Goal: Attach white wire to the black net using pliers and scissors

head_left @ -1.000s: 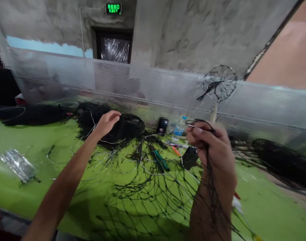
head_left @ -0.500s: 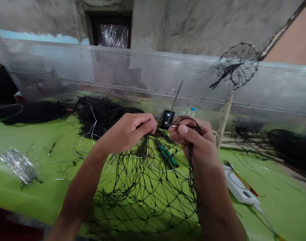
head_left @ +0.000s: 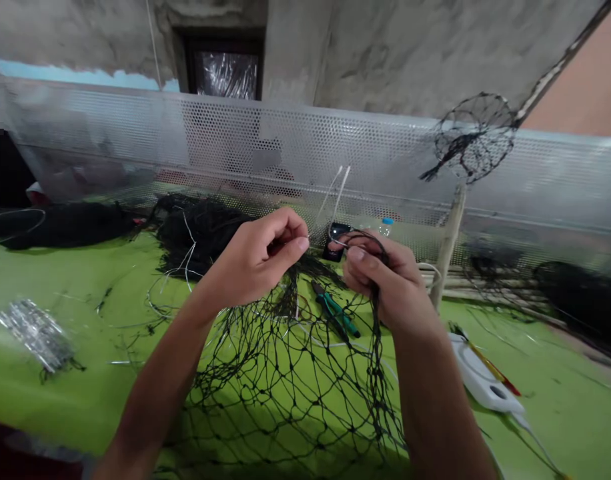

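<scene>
A black knotted net (head_left: 305,387) hangs below and between the hands over the green table. My left hand (head_left: 258,257) is pinched, with a tiny bright tip showing at its thumb and forefinger; the rest of what it holds is hidden. Black net cords and a thin metal wire (head_left: 339,241) are gripped between the fingers and thumb of my right hand (head_left: 385,273). The wire's pale length rises above the hands. Green-handled pliers (head_left: 335,313) lie behind the net, between the hands.
Black netting is heaped (head_left: 205,230) at the back left. Silvery strips (head_left: 35,333) lie on the green table (head_left: 100,393). A white power strip (head_left: 485,377) is at the right, near an upright wooden stick (head_left: 448,247). Perforated sheeting (head_left: 330,143) stands behind.
My left hand has turned and its pinch has risen slightly. The wire's upright part has shifted left and now shows as two pale lines. My right hand has moved slightly left.
</scene>
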`<state>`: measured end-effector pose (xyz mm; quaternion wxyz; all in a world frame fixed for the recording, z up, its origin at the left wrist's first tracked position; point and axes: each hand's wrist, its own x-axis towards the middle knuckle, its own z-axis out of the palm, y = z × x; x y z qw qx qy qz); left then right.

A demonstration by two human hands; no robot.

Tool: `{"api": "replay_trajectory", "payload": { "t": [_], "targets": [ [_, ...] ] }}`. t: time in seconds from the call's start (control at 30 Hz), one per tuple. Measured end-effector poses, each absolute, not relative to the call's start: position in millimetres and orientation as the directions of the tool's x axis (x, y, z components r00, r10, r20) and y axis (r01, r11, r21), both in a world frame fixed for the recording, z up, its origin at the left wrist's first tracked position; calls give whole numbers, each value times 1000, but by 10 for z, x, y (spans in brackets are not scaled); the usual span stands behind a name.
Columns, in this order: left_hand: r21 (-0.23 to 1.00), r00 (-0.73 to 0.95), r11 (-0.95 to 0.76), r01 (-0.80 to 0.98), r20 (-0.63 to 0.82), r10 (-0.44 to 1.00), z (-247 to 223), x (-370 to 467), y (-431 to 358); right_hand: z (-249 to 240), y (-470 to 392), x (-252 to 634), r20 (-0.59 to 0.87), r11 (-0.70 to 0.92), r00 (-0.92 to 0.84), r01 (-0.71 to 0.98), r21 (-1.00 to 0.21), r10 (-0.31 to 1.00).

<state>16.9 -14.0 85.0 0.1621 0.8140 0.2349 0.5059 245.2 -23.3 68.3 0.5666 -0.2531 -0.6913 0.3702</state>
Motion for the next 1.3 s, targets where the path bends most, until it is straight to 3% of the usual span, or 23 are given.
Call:
{"api": "replay_trajectory", "payload": {
  "t": [0.27,0.57,0.77,0.93,1.13,1.3],
  "targets": [
    [457,359,-842,286,764,537,852,187,-179,679,-206,2445,599,589,-270,-128,-798,754],
    [537,387,-813,226,716,581,836,181,-117,657,-177,2400,616,623,-261,-64,-779,743],
    [609,527,-761,223,581,620,836,87,-121,780,-234,2506,776,729,-18,354,-585,631],
    [567,578,-780,265,554,599,836,27,-116,964,-650,2659,859,713,-176,649,-266,481],
    [555,571,-797,241,583,578,852,51,-121,960,-861,2482,585,563,-309,762,-318,749],
    [533,454,-794,293,653,606,844,91,-158,905,-669,2401,545,578,-344,741,-342,765]
  ]
}}
